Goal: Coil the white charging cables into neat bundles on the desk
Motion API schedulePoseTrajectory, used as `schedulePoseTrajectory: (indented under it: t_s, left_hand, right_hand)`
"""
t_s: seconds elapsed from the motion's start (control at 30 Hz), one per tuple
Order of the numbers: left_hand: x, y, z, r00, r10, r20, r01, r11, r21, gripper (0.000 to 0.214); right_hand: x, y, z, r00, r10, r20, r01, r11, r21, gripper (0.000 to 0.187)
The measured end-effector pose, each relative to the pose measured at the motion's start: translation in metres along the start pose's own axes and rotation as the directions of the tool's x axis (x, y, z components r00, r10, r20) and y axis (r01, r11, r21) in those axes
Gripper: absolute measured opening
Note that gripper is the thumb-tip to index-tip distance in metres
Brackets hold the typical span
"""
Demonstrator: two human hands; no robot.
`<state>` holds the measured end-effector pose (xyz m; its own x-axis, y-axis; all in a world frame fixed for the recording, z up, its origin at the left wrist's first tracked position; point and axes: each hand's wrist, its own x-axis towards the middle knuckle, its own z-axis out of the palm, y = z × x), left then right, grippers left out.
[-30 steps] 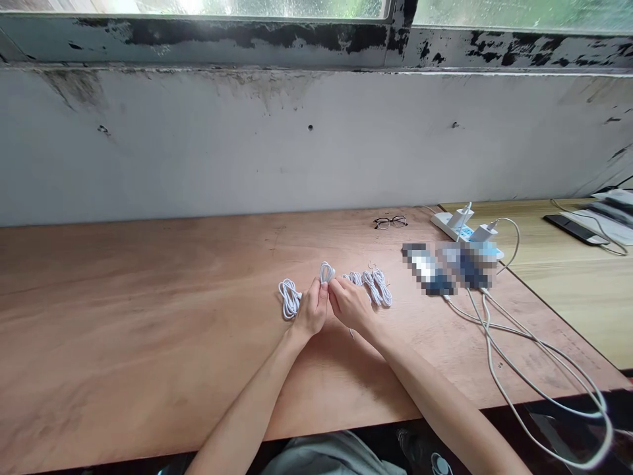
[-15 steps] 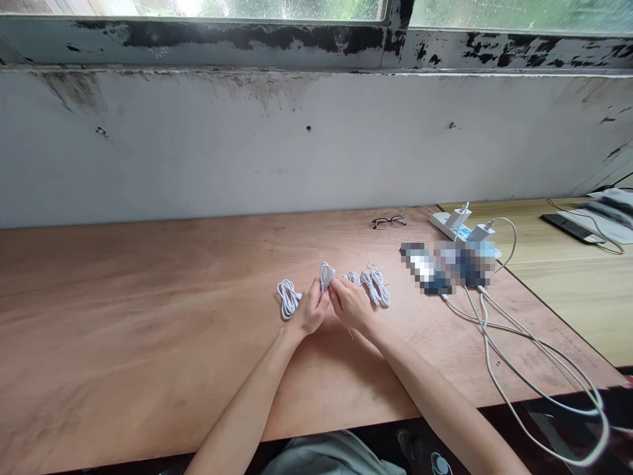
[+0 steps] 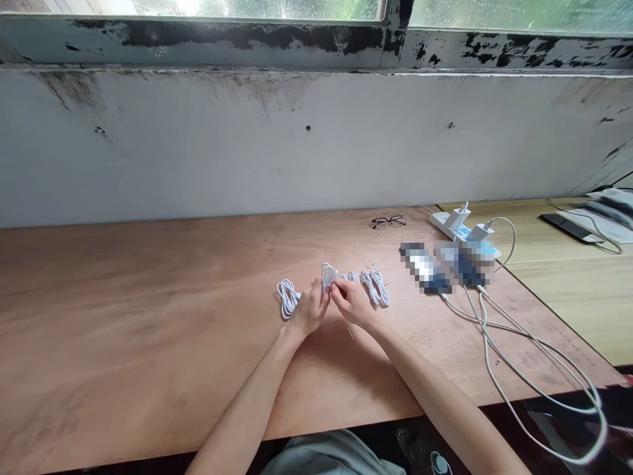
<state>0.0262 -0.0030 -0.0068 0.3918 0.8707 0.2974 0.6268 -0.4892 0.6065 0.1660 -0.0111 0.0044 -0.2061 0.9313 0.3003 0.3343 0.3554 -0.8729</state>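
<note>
My left hand (image 3: 310, 309) and my right hand (image 3: 352, 303) meet over the middle of the brown wooden table (image 3: 148, 316). Both pinch a small coiled white cable (image 3: 328, 273) that sticks up between the fingertips. Another coiled white cable (image 3: 287, 296) lies on the table just left of my left hand. Several more white cable bundles (image 3: 374, 286) lie in a row just right of my right hand.
Black-rimmed glasses (image 3: 389, 221) lie near the wall. A white power strip (image 3: 457, 231) with chargers sits to the right, beside blurred devices (image 3: 448, 267). Long white cords (image 3: 524, 369) trail off the table's right edge. A lighter table (image 3: 578, 284) with dark devices adjoins.
Both hands stay pinched on the small cable coil; the fingers shifted slightly. Nothing else moved.
</note>
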Motion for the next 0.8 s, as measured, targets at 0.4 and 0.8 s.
schedulePoseTrajectory:
  t_s: [0.4,0.8]
  left_hand:
    - [0.002,0.001,-0.006,0.993,0.110,0.046,-0.112,0.992,0.058,0.015]
    - [0.000,0.013,-0.011,0.988,-0.138,0.074,0.156,0.919,-0.363,0.020]
  right_hand:
    - [0.004,-0.001,-0.020,0.787,0.298,0.540,-0.598,0.584,0.550,0.032]
    - [-0.005,0.001,-0.021,0.954,-0.277,0.113,0.293,0.789,-0.540,0.018]
